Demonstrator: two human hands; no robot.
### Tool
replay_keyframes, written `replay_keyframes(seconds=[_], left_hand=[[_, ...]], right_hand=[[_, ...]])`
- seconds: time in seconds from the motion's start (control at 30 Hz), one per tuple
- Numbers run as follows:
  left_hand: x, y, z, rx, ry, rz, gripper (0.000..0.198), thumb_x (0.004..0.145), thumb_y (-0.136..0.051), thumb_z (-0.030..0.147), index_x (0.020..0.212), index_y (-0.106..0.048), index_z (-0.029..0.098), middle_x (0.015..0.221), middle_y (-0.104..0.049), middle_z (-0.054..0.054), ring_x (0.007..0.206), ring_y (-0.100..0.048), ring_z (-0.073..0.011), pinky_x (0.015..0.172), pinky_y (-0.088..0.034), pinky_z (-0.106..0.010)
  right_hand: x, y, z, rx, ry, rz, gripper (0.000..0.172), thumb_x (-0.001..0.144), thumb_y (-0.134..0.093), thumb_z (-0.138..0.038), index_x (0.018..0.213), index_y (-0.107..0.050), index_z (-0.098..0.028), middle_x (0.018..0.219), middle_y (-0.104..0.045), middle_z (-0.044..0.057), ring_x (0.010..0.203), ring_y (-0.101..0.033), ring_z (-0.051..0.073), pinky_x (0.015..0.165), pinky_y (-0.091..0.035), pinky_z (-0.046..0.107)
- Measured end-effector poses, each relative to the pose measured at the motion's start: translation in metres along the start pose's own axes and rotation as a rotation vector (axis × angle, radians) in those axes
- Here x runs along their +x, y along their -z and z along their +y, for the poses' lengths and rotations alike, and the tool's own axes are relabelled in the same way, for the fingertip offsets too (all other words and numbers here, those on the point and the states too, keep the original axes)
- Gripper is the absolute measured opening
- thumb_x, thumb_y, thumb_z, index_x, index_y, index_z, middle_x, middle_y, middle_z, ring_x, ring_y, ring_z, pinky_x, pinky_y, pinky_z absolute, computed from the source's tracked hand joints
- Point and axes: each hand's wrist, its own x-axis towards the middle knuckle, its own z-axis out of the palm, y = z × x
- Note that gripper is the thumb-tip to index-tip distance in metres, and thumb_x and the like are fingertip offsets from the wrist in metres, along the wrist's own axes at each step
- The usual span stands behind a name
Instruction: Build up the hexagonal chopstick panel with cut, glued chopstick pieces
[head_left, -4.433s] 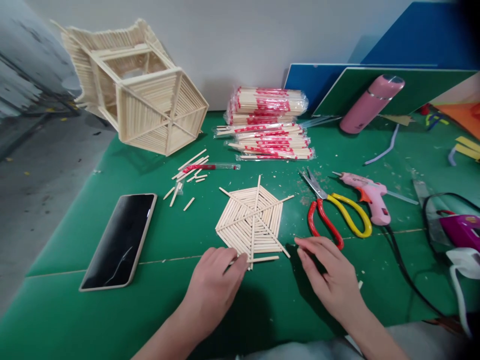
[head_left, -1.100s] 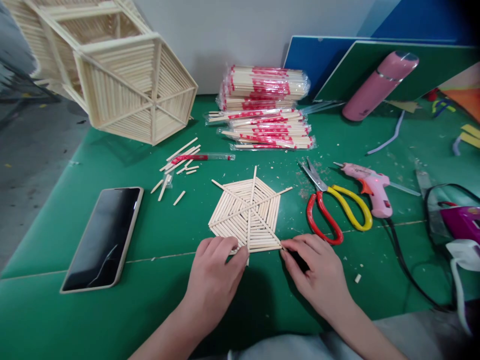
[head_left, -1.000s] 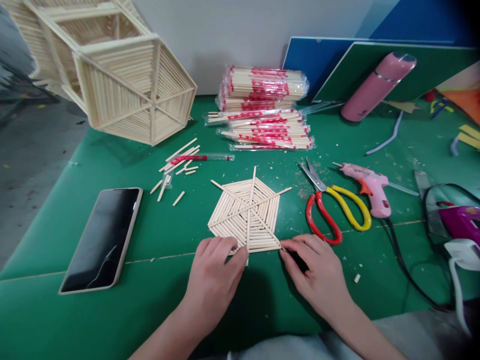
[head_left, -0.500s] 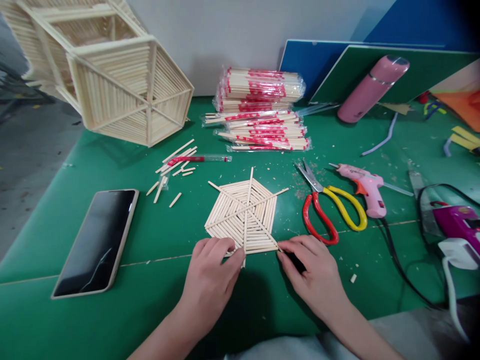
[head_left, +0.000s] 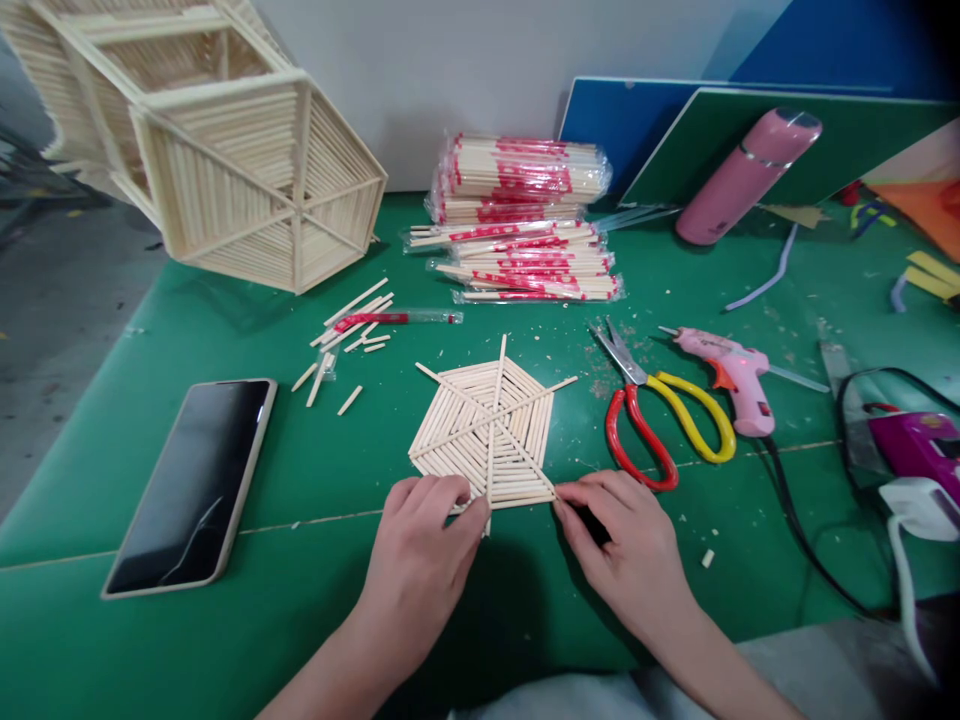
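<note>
A hexagonal panel of pale wooden sticks [head_left: 484,420] lies flat on the green table, with crossing sticks that stick out past its edge at several corners. My left hand [head_left: 427,540] is closed at the panel's near edge, thumb and fingers pinching near the lower end of one crossing stick. At the near right corner, my right hand [head_left: 622,530] pinches the panel's edge between thumb and forefinger. The fingers hide parts of the near edge. Just beyond my right hand lie scissors [head_left: 637,375] with one red and one yellow handle, blades apart.
A phone [head_left: 191,485] lies at left. Behind stand a large stick-built structure [head_left: 262,190], wrapped chopsticks [head_left: 525,220] and a pink bottle [head_left: 750,175]. Loose stick pieces [head_left: 352,320] lie left of the panel. At right are a pink glue gun [head_left: 727,370] and its black cable [head_left: 799,540].
</note>
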Motion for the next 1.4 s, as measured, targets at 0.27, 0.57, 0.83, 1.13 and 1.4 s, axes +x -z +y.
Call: replay_keyframes(seconds=[0.27,0.57,0.83,1.13,1.4], left_hand=[[0.0014,0.0003,-0.0003,0.011,0.001,-0.013,0.019,0.080,-0.040,0.013,0.076,-0.058,0.020,0.076,-0.056,-0.002,0.070,-0.049,-0.0164,0.065,-0.035,-0.032],[0.0000,-0.0008,0.0015,-0.055,0.068,-0.031,0.016,0.080,-0.043,0.012,0.077,-0.058,0.020,0.078,-0.054,-0.001,0.073,-0.047,-0.0161,0.067,-0.033,-0.032],[-0.0028,-0.0027,0.0034,-0.104,0.111,0.013,0.015,0.079,-0.045,0.013,0.079,-0.059,0.020,0.079,-0.052,-0.002,0.073,-0.045,-0.0163,0.066,-0.032,-0.032],[-0.0036,-0.0048,0.0023,-0.073,0.095,0.024,0.016,0.079,-0.045,0.013,0.079,-0.058,0.021,0.079,-0.052,-0.003,0.072,-0.045,-0.0166,0.065,-0.032,-0.032],[-0.0035,-0.0042,0.0012,-0.080,0.074,0.011,0.015,0.079,-0.044,0.013,0.079,-0.058,0.019,0.080,-0.051,-0.003,0.072,-0.044,-0.0166,0.063,-0.033,-0.031]], right_hand=[[0.0008,0.0008,-0.0002,0.005,-0.010,-0.008,0.014,0.080,-0.051,-0.022,0.085,-0.064,-0.019,0.077,-0.062,0.004,0.070,-0.054,0.016,0.063,-0.041,0.031],[0.0005,0.0001,-0.0008,-0.002,-0.008,0.001,0.013,0.079,-0.053,-0.022,0.084,-0.064,-0.019,0.076,-0.061,0.003,0.069,-0.054,0.016,0.064,-0.041,0.030],[0.0007,-0.0001,-0.0001,0.015,-0.010,-0.008,0.012,0.078,-0.054,-0.021,0.084,-0.064,-0.018,0.076,-0.061,0.003,0.070,-0.053,0.015,0.064,-0.040,0.030],[-0.0013,0.0006,0.0005,0.018,-0.013,-0.015,0.012,0.079,-0.053,-0.022,0.085,-0.064,-0.019,0.077,-0.061,0.003,0.070,-0.053,0.015,0.064,-0.039,0.030],[-0.0001,0.0005,-0.0007,0.011,-0.020,-0.015,0.012,0.079,-0.053,-0.022,0.084,-0.063,-0.020,0.077,-0.061,0.003,0.070,-0.053,0.016,0.065,-0.038,0.030]])
